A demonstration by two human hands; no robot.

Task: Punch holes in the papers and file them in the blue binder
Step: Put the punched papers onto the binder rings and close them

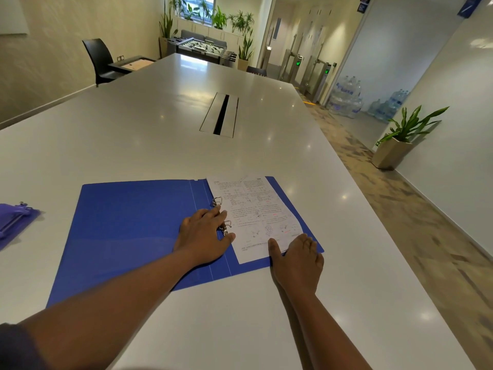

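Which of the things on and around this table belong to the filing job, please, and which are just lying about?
Job: binder, open flat; papers on its rings; purple punch at the left edge; left hand at the rings; right hand on the papers' corner.

Lying about: chair, potted plant, water bottles, table football.

Glossy smooth table; matt blue plastic binder, shiny metal rings, printed paper

**me:** can't read the print on the papers, way too small. My left hand covers part of the binder rings.

**reply:** and that purple thing?

**me:** cut off by the left edge and blurry, can't tell what it is.
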